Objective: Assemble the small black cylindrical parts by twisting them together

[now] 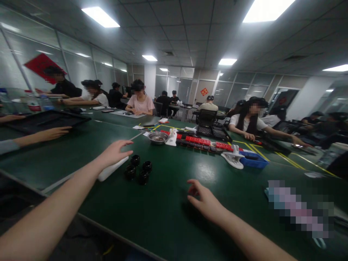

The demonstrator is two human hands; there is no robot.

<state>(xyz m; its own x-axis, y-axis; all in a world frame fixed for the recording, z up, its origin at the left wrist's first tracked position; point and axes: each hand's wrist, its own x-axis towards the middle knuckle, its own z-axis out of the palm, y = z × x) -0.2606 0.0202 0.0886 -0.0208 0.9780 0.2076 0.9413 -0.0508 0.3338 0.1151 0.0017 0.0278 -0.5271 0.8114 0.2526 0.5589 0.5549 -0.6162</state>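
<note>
Spanning the whole view: one green bench point(168, 203), with yellow tape lines running across its far right part. Sitting around it and at the desks behind: roughly a dozen people, too blurred at the back for an exact count. Lying at far left: one black tray point(40, 121), a neighbour's two hands resting beside it. Stretching over the near left: left hand point(115, 151), fingers extended and loosely spread, gripping nothing, hovering over one white bar point(111, 169). Hovering at near centre: right hand point(203, 199), fingers half curled and parted, holding nothing, well apart from the parts. Sitting just right of the left hand, near bench centre: four black caps point(138, 170), clustered close together. Standing farther back: one steel bowl point(158, 137), a row of red blocks point(202, 141), one blue box point(254, 159), one white clamp point(233, 157).
</note>
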